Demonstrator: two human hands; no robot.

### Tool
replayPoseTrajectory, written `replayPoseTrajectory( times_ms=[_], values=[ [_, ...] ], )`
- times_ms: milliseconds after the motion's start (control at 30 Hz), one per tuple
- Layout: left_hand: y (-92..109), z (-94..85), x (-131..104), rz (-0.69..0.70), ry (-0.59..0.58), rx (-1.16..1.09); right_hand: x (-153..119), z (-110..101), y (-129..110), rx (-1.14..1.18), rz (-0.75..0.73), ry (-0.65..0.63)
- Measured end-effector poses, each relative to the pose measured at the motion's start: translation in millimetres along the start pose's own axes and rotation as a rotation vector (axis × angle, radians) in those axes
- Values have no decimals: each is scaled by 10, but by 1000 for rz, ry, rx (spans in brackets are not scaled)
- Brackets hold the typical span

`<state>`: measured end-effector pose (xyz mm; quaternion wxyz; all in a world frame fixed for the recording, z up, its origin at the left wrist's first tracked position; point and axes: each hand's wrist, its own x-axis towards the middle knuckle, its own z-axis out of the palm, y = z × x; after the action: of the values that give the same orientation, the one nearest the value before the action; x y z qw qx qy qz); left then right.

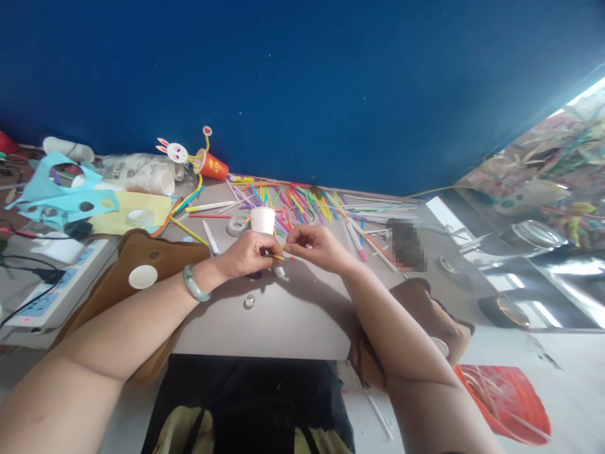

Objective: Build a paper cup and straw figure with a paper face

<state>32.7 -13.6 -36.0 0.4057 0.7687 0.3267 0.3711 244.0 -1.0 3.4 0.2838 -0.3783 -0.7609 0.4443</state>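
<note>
Over the middle of the table, my left hand and my right hand are close together. Both are closed in a pinch on a short, thin yellowish strip, whose exact kind is too small to make out. A white paper cup stands upright just behind my left hand. Near it are a roll of tape and a white marker. Below my hands lies a small clear round piece. A white-tipped tube shows partly under my left hand.
Many coloured straws lie along the blue wall. A red cup with a rabbit figure leans at the back left. Stacked paper cups, blue cut sheet and a power strip are left; a red bin stands lower right.
</note>
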Motion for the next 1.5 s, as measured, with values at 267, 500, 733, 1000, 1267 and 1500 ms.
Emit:
replayPoseTrajectory(
  times_ms=[267,500,733,1000,1267,1500],
  values=[
    [17,-1,-2,-36,26,3,-1,105,21,78,13,172],
    [-6,22,12,-20,105,-50,-8,91,-25,189,9,188],
    [24,25,27,-40,197,-143,11,48,-43,276,36,210],
    [10,34,19,-23,168,-106,64,150,73,219,0,173],
    [-13,22,46,42,215,-136,39,102,3,286,33,302],
    [-13,19,59,-44,264,-204,20,87,30,234,43,317]
  ],
)
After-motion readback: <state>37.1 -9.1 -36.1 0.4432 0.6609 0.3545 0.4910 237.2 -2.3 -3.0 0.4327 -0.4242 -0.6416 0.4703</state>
